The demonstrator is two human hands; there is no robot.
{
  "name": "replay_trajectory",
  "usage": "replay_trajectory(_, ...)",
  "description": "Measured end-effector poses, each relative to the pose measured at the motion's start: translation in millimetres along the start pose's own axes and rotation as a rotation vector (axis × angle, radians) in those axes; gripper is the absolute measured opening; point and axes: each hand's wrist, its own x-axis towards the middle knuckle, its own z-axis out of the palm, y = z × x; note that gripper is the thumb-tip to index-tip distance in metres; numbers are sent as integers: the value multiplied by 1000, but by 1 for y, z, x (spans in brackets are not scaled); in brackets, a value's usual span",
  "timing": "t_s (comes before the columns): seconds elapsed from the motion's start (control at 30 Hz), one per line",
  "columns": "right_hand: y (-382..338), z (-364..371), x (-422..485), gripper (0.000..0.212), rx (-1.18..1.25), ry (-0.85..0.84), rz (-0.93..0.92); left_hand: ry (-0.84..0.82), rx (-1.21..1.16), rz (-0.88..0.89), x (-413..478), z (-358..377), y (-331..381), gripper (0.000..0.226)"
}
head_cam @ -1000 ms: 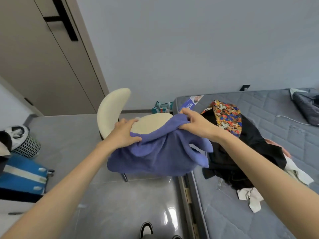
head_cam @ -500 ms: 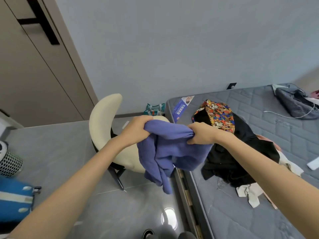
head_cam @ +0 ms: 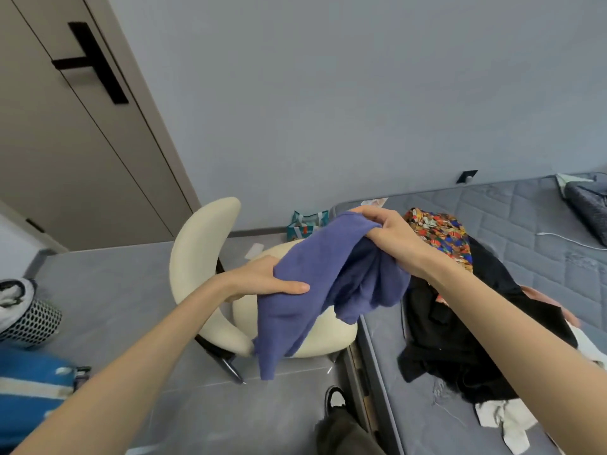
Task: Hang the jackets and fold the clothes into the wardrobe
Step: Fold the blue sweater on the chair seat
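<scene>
Purple garment [head_cam: 331, 274], perhaps knitwear, gripped by hands [head_cam: 259, 279] [head_cam: 392, 236].

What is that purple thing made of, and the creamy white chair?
The purple garment, gripped by the left hand and the right hand, looks like soft knit or fleece: matte, faintly fuzzy, hanging in limp folds. The cream chair seems padded, covered in something smooth, perhaps faux leather, given its even surface and soft sheen.
</scene>
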Motion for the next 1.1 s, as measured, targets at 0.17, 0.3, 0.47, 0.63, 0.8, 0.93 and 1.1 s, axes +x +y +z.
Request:
replay_trajectory(0.17,20,-35,39,29,-145,-14,20,300,-54,-15,47,-15,18,41)
replay_trajectory(0.3,37,-67,72,12,-408,-5,34,445,-10,55,75,-38,32,28)
replay_trajectory(0.47,60,-86,110,12,-913,-132,164,675,399,29,115,-66,40,18)
replay_trajectory(0.63,76,-100,149,26,-1129,-11,253,774,501,-4,151,-103,35,36)
replay_trajectory(0.8,76,-117,195,34,-1005,244,249,864,639,-36,185,-144,38,22)
replay_trajectory(0.93,61,-131,234,42,-736,402,162,962,655,41,205,-174,57,19)
replay_trajectory(1.1,40,-138,255,46,-526,566,-11,1109,598,218,212,-201,75,25)
